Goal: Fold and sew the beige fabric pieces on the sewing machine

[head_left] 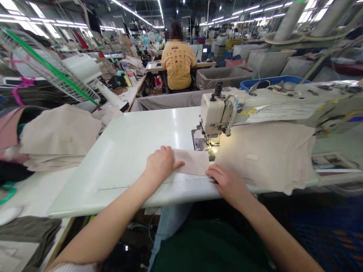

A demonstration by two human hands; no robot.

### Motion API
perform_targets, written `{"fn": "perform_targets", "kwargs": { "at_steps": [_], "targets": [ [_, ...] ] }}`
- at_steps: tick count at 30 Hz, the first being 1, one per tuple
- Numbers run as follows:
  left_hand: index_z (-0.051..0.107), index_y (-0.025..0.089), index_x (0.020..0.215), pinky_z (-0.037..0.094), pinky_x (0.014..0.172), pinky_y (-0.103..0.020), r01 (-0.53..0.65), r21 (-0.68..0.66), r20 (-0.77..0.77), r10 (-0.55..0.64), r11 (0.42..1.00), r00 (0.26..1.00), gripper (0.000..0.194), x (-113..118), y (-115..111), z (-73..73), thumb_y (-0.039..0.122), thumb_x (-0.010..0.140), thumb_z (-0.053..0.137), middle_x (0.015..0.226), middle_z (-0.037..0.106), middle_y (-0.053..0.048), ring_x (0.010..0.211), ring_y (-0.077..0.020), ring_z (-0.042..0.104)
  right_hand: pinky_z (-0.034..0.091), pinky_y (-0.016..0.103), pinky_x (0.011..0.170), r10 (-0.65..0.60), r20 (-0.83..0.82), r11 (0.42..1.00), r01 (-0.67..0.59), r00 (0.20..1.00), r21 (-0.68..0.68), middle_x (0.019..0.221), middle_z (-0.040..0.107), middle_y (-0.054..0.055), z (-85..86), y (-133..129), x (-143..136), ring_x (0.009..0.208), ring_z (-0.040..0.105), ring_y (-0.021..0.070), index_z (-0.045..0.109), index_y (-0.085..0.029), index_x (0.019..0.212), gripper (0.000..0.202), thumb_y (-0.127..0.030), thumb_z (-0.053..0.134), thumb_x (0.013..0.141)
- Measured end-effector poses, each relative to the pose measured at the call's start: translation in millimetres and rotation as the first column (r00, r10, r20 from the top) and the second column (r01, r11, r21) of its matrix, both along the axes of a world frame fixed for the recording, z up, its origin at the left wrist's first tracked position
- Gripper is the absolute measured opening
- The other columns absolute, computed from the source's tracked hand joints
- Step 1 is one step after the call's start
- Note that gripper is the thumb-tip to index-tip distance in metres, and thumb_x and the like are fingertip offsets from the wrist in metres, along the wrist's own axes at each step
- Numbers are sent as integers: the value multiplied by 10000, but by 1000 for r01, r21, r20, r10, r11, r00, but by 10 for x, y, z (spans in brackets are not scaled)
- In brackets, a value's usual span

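Note:
A small beige fabric piece [191, 162] lies flat on the white sewing table, just in front of the machine's needle area. My left hand [160, 164] grips its left end, fingers curled over and thumb stretched along the cloth. At the near right corner, my right hand [228, 183] pinches the same piece; a small dark pointed thing shows by its fingers, too little of it to name. Behind the cloth stands the sewing machine [214, 113], its lamp lighting the metal needle plate [200, 142]. A stack of beige fabric panels [269, 156] rests right of the needle, beyond my right hand.
More beige fabric [61, 138] is piled on the left side table, near a tilted fan [56, 68]. A person in a yellow shirt [178, 64] sits ahead, facing away. Grey cloth bins [227, 78] and a blue tub [272, 81] stand behind the machine.

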State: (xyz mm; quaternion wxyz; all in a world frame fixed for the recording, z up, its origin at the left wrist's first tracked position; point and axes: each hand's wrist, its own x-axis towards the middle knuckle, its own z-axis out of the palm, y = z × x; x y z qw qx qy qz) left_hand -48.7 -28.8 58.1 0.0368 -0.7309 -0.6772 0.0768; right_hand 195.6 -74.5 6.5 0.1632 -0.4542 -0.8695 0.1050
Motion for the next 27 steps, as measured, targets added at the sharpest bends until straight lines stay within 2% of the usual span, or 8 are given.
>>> {"fn": "perform_targets", "kwargs": {
  "at_steps": [2,4,5,6,8,10,17,27],
  "targets": [
    [617,133,1085,537,788,-407,220,89,19,-223,971,975,249,137,-24,-38,344,988,526,1118,659,-173,1037,-329,651,535,299,774,-2,-3,1000,2,1000,-2,1234,690,90,3,-22,13,943,696,205,679,-196,1156,401,-17,451,879],
    [604,176,1192,491,955,-433,529,151,68,-543,835,837,240,281,-36,-145,201,995,470,1283,627,-135,1201,-300,582,543,309,786,-2,-2,1000,2,1000,2,1228,696,92,10,-26,15,957,699,216,685,-197,1161,401,-19,457,883],
    [569,185,1279,443,1041,-441,644,176,92,-664,745,742,300,346,-31,-216,191,999,460,1381,582,-125,1284,-287,530,545,311,791,-5,4,1000,5,1000,4,1220,701,90,13,-21,15,962,701,220,689,-201,1162,402,-20,460,885],
    [539,163,1330,409,1086,-435,694,196,104,-718,693,688,337,403,-18,-290,193,1006,452,1441,543,-130,1331,-279,494,547,312,797,-14,16,1000,14,1000,5,1219,704,89,16,-11,17,964,703,222,691,-205,1165,406,-20,459,888],
    [521,111,1354,417,1077,-421,696,221,123,-727,683,675,367,488,38,-411,228,1014,448,1431,552,-156,1319,-278,505,547,318,815,-48,47,999,48,998,1,1236,702,89,25,23,22,963,706,223,692,-208,1173,415,-17,451,894],
    [523,106,1354,434,1057,-420,667,227,150,-703,709,696,385,541,119,-464,272,1013,456,1407,569,-160,1296,-277,523,546,323,830,-88,83,996,90,993,-28,1263,693,92,47,78,26,969,706,222,691,-205,1176,413,-22,442,903],
    [567,185,1280,457,1041,-426,599,212,218,-635,772,741,328,604,305,-362,273,968,519,1322,592,-130,1250,-281,532,508,294,818,-152,141,975,171,978,-139,1229,690,77,171,249,12,993,686,215,680,-190,1164,341,-74,453,939],
    [548,197,1341,449,1055,-449,559,209,303,-597,802,743,411,605,414,-392,268,937,537,1350,576,-124,1263,-282,516,438,281,719,-189,86,973,198,978,-121,1129,693,35,119,305,-2,916,676,192,676,-199,1080,252,-111,482,945]
  ]
}}
